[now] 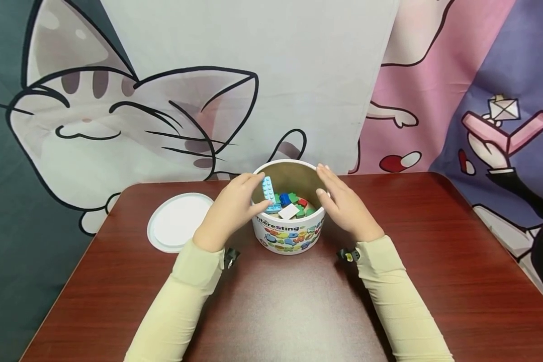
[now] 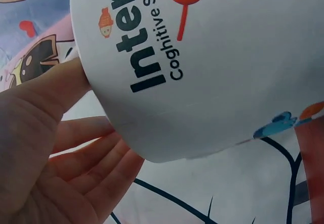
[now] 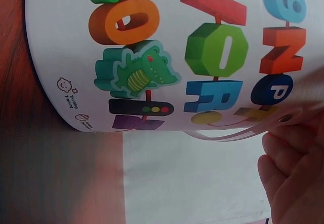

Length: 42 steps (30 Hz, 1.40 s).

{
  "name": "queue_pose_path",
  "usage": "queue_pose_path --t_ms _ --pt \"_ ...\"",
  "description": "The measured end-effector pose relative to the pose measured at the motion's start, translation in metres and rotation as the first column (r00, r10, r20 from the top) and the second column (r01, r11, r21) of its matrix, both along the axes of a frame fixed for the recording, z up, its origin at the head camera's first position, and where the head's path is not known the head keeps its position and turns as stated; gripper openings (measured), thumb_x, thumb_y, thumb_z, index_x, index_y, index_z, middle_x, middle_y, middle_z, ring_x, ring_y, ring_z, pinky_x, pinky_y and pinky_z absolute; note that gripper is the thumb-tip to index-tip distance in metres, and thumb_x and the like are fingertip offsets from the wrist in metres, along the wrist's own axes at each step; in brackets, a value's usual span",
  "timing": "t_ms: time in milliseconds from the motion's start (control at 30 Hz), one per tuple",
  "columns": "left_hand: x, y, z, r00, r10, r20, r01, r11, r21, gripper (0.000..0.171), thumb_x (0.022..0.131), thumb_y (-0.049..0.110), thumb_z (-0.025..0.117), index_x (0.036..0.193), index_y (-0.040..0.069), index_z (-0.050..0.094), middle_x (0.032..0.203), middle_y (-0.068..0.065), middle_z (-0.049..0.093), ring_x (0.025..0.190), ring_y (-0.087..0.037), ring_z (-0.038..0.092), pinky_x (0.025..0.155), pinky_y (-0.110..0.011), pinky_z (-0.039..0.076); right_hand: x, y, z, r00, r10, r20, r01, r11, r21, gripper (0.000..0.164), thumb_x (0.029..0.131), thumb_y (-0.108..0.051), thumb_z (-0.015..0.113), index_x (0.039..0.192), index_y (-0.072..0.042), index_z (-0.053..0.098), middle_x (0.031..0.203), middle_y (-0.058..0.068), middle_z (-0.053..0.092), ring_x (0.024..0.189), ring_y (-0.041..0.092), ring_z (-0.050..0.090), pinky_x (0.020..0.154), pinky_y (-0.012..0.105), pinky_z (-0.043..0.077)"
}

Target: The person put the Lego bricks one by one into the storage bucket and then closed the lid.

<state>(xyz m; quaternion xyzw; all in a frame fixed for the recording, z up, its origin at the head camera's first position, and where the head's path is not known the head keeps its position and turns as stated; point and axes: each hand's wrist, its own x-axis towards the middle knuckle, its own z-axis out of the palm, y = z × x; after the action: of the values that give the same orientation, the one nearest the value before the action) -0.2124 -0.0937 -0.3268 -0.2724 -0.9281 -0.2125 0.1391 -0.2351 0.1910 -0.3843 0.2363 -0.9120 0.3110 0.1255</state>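
A white round bucket printed with "Interesting" and colourful pictures stands on the table between both hands, its top uncovered. My left hand rests at its left rim, thumb spread from the fingers; in the left wrist view the fingertips of the left hand meet the rim edge. A light blue building brick leans inside, close to that thumb. Opposite, my right hand lies along the right rim with straight fingers. In the right wrist view, the right hand's fingertips are beside the bucket's handle.
Inside the bucket lie several loose bricks, among them a white one, a dark blue one and a red one. A white round lid lies left of the bucket. Behind the brown table hangs a cartoon cloth.
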Motion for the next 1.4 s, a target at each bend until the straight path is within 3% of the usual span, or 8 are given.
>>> queue_pose_path --t_ms 167,233,400,633,833,1067,1267,1400 --pt "0.002 -0.001 -0.002 1.0 -0.001 -0.007 0.001 1.0 0.016 0.051 0.092 0.022 0.076 0.133 -0.005 0.061 0.127 -0.023 0.064 0.118 -0.035 0.061 0.105 -0.046 0.049 0.0 -0.002 0.0 1.0 0.009 -0.002 -0.009 1.0 -0.006 0.061 0.104 -0.032 0.049 0.158 -0.008 0.034 0.165 0.007 0.031 0.154 0.024 0.023 0.124 0.045 0.022" --pt "0.003 -0.003 -0.004 1.0 -0.001 -0.023 0.002 0.999 0.05 0.045 0.094 0.02 0.074 0.13 -0.004 0.063 0.123 -0.021 0.065 0.108 -0.033 0.063 0.1 -0.044 0.052 0.0 -0.002 0.0 1.0 0.011 -0.007 -0.011 1.0 -0.006 0.061 0.104 -0.033 0.049 0.158 -0.008 0.034 0.165 0.007 0.031 0.153 0.024 0.023 0.124 0.046 0.023" --pt "0.008 -0.008 -0.009 0.992 0.009 -0.128 0.013 0.987 0.163 0.03 0.095 0.013 0.07 0.121 -0.002 0.067 0.109 -0.015 0.068 0.089 -0.026 0.062 0.086 -0.041 0.054 -0.001 -0.002 -0.001 1.0 0.003 -0.006 -0.003 1.0 -0.004 0.061 0.104 -0.03 0.051 0.159 -0.008 0.034 0.165 0.007 0.031 0.153 0.026 0.024 0.123 0.049 0.024" --pt "0.017 -0.017 -0.013 0.963 0.08 -0.256 -0.017 0.97 0.241 0.019 0.095 0.013 0.068 0.111 0.004 0.072 0.1 -0.009 0.072 0.092 -0.024 0.067 0.08 -0.042 0.057 0.001 -0.002 0.0 1.0 -0.007 0.011 0.007 1.0 -0.001 0.063 0.104 -0.035 0.049 0.159 -0.01 0.033 0.165 0.006 0.03 0.153 0.027 0.024 0.122 0.05 0.026" --pt "0.021 -0.028 -0.016 0.952 0.194 -0.236 -0.122 0.95 0.288 0.016 0.096 0.015 0.066 0.106 0.007 0.075 0.098 -0.008 0.075 0.093 -0.025 0.071 0.077 -0.046 0.058 0.002 -0.001 -0.002 1.0 -0.006 0.003 0.006 1.0 -0.008 0.062 0.104 -0.031 0.051 0.159 -0.009 0.033 0.165 0.007 0.03 0.153 0.028 0.024 0.122 0.05 0.025" --pt "0.021 -0.038 -0.022 0.945 0.238 -0.225 -0.157 0.932 0.326 0.013 0.095 0.016 0.064 0.1 0.007 0.073 0.088 -0.007 0.073 0.08 -0.024 0.07 0.065 -0.044 0.054 0.002 0.001 -0.005 1.0 0.003 -0.019 -0.004 0.999 -0.038 0.06 0.103 -0.029 0.052 0.157 -0.008 0.037 0.163 0.01 0.035 0.152 0.032 0.027 0.122 0.052 0.025" --pt "0.018 -0.054 -0.02 0.935 0.297 -0.193 -0.209 0.904 0.374 0.015 0.096 0.016 0.064 0.102 0.007 0.075 0.088 -0.007 0.074 0.08 -0.022 0.07 0.069 -0.04 0.055 0.012 -0.006 0.01 0.987 -0.012 -0.16 -0.011 0.989 -0.145 0.052 0.099 -0.022 0.059 0.147 -0.006 0.051 0.15 0.014 0.049 0.144 0.034 0.038 0.118 0.053 0.033" --pt "0.015 -0.072 -0.018 0.914 0.353 -0.198 -0.252 0.879 0.404 0.017 0.095 0.014 0.064 0.105 0.004 0.074 0.089 -0.009 0.074 0.08 -0.026 0.071 0.072 -0.04 0.056 0.029 -0.024 0.03 0.94 0.008 -0.34 -0.095 0.966 -0.242 0.044 0.095 -0.015 0.063 0.137 -0.002 0.06 0.137 0.013 0.059 0.129 0.029 0.051 0.109 0.04 0.044"
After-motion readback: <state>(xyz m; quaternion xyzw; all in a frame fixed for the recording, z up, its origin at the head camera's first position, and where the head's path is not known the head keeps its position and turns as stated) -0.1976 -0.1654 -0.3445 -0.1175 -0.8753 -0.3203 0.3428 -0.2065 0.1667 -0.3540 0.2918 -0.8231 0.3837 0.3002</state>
